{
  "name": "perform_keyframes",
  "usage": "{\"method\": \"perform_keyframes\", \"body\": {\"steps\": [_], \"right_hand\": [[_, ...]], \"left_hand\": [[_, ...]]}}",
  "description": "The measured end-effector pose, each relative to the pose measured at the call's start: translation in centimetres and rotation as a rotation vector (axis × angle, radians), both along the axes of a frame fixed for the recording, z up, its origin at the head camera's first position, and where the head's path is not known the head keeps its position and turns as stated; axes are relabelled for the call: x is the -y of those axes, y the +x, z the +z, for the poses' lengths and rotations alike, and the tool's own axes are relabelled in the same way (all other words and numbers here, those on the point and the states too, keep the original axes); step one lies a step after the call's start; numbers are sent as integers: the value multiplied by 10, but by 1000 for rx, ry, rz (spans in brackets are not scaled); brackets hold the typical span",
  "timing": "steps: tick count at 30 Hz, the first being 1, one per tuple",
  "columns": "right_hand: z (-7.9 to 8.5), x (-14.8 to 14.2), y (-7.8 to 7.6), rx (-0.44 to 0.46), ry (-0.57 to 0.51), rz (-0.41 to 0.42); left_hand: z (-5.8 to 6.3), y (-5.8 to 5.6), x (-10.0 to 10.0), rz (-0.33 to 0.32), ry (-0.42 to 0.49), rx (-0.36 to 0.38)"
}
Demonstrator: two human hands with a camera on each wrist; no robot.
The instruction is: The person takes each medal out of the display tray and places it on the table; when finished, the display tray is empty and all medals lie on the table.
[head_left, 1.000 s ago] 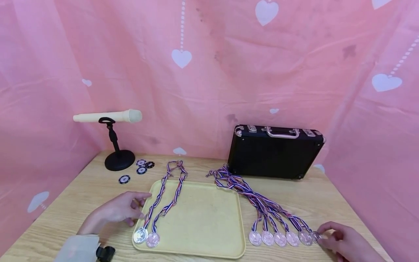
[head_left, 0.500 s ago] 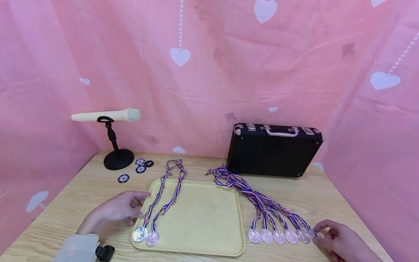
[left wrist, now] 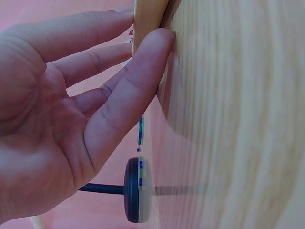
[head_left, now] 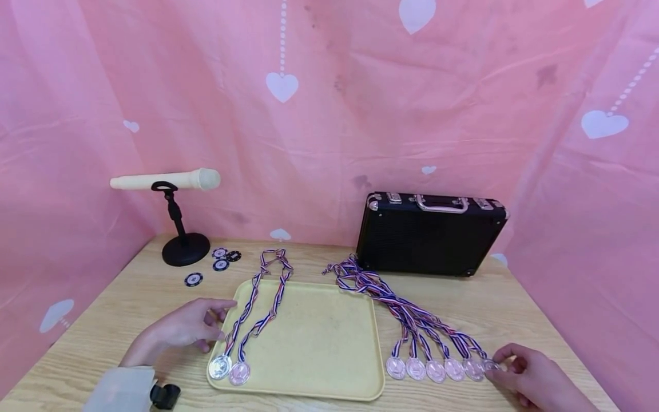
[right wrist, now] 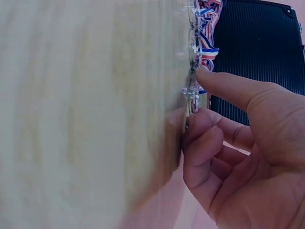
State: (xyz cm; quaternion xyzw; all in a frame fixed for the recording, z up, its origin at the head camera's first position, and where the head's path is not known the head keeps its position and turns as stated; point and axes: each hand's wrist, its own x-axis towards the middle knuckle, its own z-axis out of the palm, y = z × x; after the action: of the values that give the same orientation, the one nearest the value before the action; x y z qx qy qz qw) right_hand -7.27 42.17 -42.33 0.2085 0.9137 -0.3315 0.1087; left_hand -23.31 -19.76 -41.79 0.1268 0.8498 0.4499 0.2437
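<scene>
My left hand (head_left: 187, 326) lies at the left side of the yellow tray (head_left: 329, 337), loosely bent. Its fingers and thumb touch the tray's edge, shown close up in the left wrist view. On the tray's left part are two medals, a silver-looking one (head_left: 220, 367) and a pinkish one (head_left: 239, 373), their striped ribbons running past the back rim. To the tray's right, several medals (head_left: 435, 371) lie in a row on the table. My right hand (head_left: 530, 375) pinches the rightmost medal (head_left: 490, 364) between thumb and index finger, the other fingers curled; fingertips partly cover it.
The medals' ribbons (head_left: 381, 290) bunch together beside a black briefcase (head_left: 432, 237) standing at the back right. A white microphone (head_left: 165, 180) rests on a black stand (head_left: 185, 249) at the back left, with several poker chips (head_left: 221, 265) near it. Pink cloth hangs behind.
My right hand and the row of medals have slid slightly left toward the tray. The left hand keeps its place at the tray. The head view has shifted a little.
</scene>
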Motion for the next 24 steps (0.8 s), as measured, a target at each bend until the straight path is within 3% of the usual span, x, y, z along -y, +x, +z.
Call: {"method": "perform_keyframes", "body": {"steps": [4, 8, 13, 16, 19, 24], "right_hand": [[9, -3, -1, -34, 18, 73], [22, 0, -3, -132, 98, 147], [37, 29, -12, -252, 153, 177], [43, 62, -20, -296, 84, 214], [44, 105, -30, -348, -2, 303], [41, 192, -52, -337, -192, 436]], "left_hand": [[0, 1, 2, -5, 10, 3], [0, 1, 2, -14, 5, -10], [-1, -1, -1, -21, 6, -22], [-1, -2, -2, -30, 27, -24], [0, -2, -2, -42, 46, -26], [-2, 0, 1, -49, 63, -32]]}}
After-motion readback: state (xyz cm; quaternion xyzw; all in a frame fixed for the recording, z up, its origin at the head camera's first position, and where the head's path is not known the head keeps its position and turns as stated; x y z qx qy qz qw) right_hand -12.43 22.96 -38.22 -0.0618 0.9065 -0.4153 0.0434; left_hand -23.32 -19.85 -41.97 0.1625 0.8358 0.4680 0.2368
